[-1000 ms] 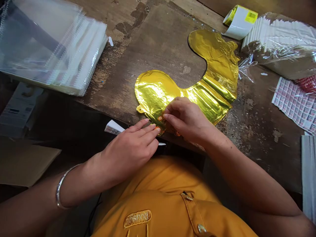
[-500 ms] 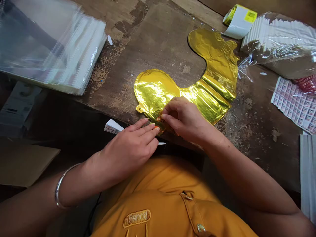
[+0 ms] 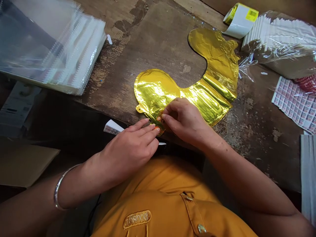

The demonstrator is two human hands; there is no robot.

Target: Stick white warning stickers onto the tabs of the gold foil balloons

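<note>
A flat, shiny gold foil balloon (image 3: 158,84), curved with rounded ends, lies on the worn wooden table in front of me. My left hand (image 3: 135,141) rests at its near end by the table edge, fingers stretched out flat and pressing down the foil. Just to the right, my right hand (image 3: 185,120) pinches the foil between thumb and index finger; its other fingers are curled. Between the two hands shows a small orange printed mark (image 3: 158,118) on the balloon. A small tab with a hole (image 3: 140,108) sticks out on the balloon's left side. What exactly lies between the right fingertips is hidden.
Clear plastic sleeves (image 3: 81,56) are stacked at the left. A sticker roll (image 3: 240,24), a plastic-wrapped bundle of white sticks (image 3: 281,36) and a printed sticker sheet (image 3: 295,102) lie right. A folded white paper (image 3: 112,127) pokes out below the table edge.
</note>
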